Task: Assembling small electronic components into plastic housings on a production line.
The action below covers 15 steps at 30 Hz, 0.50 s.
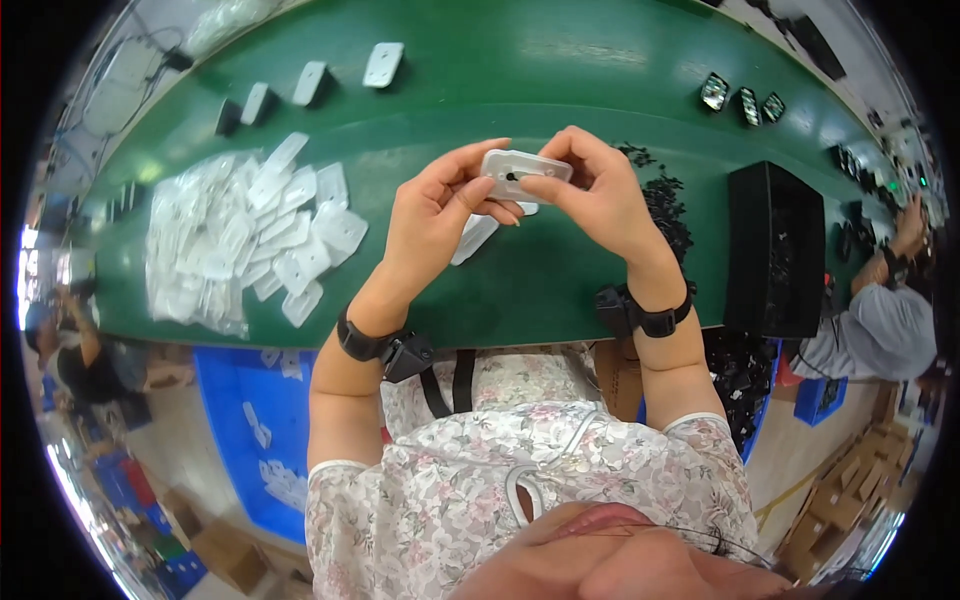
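In front of me, above the green table, both hands grip a white plastic plate (525, 162) with rounded corners. My left hand (432, 208) is closed on its left end. My right hand (605, 192) pinches the right end, the thumb lying across the face beside a small black piece (512, 176) near the plate's middle. Below my hands, another white plate (474, 241) lies on the table, partly hidden. Left of me spreads a pile of similar white plates (300, 240), some inside a clear plastic bag (195, 240). Small black parts (665, 212) are scattered just right of my right hand.
A black bin (775, 200) stands at the table's right. White blocks (384, 65) form a row at the far left; shiny dark parts (714, 92) sit far right. A blue bin (225, 400) is below the left edge. Co-workers sit at both sides.
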Available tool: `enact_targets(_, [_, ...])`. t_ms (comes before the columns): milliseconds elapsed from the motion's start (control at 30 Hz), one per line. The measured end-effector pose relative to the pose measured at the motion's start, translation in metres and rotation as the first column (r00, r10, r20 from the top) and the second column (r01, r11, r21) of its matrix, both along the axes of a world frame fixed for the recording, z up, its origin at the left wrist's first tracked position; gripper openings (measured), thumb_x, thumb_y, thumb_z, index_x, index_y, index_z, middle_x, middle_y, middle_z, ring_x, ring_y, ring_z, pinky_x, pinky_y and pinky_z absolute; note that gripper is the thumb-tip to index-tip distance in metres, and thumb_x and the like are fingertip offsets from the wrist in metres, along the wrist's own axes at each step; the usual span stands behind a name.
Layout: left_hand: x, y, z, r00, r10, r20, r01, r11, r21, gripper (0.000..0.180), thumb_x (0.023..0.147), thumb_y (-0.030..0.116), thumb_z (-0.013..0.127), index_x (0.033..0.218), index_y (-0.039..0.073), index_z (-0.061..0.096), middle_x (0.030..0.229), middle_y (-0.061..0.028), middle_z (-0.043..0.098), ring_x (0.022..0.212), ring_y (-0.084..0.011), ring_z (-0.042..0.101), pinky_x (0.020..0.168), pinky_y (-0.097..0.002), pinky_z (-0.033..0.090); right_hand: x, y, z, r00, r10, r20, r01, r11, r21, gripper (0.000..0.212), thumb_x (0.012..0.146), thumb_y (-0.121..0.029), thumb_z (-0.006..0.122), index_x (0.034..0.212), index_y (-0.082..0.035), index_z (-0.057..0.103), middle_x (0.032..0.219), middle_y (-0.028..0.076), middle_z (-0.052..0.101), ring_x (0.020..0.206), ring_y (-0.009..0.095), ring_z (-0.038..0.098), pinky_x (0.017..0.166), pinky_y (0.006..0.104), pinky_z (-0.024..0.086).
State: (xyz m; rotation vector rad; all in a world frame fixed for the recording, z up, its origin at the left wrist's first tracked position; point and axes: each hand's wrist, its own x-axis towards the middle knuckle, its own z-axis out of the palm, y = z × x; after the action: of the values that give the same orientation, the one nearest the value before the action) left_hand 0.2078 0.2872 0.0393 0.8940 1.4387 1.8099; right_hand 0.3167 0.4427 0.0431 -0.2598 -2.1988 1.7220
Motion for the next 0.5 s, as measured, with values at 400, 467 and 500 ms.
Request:
enact_targets(400, [-0.027,-0.262,-0.046,0.563,0.823,-0.068,-0.822,0.551,-0.143,0.018,0.090,0.010,0.054,0.101,-0.004,0.059,0.078,-0.0091,0.063,0.059,-0.0124,0.058,0.051,-0.0207,0.042,0.014,0.089,-0.033,0.824,-0.551,0.129,0.313,0.633,0.708,0.035,0.081,-0.025,0.068,0.104,0.000,0.061,0.090,0.008,0.062,0.083,0.018,0.058,0.077,0.0286,0.046])
enact_targets(467, [-0.013,-0.323,-0.069,0.398,0.911,-0.110,-0.912,0.381,-0.150,0.020,0.090,0.011,0.055,0.101,-0.004,0.059,0.078,-0.0095,0.064,0.059,-0.0122,0.058,0.052,-0.0207,0.043,0.014,0.123,-0.046,0.763,-0.604,0.229,0.132,0.493,0.860,0.043,0.078,-0.032,0.069,0.107,-0.002,0.060,0.093,0.011,0.062,0.085,0.023,0.059,0.078,0.0327,0.046])
enact_targets(500, [-0.007,-0.349,-0.089,0.317,0.936,-0.154,-0.938,0.285,-0.196,0.021,0.089,0.011,0.056,0.101,-0.005,0.059,0.079,-0.0101,0.064,0.060,-0.0126,0.059,0.053,-0.0211,0.044,0.016,0.147,-0.064,0.744,-0.617,0.259,0.055,0.442,0.895,0.046,0.077,-0.036,0.069,0.108,-0.003,0.060,0.095,0.011,0.061,0.086,0.026,0.058,0.077,0.0351,0.046])
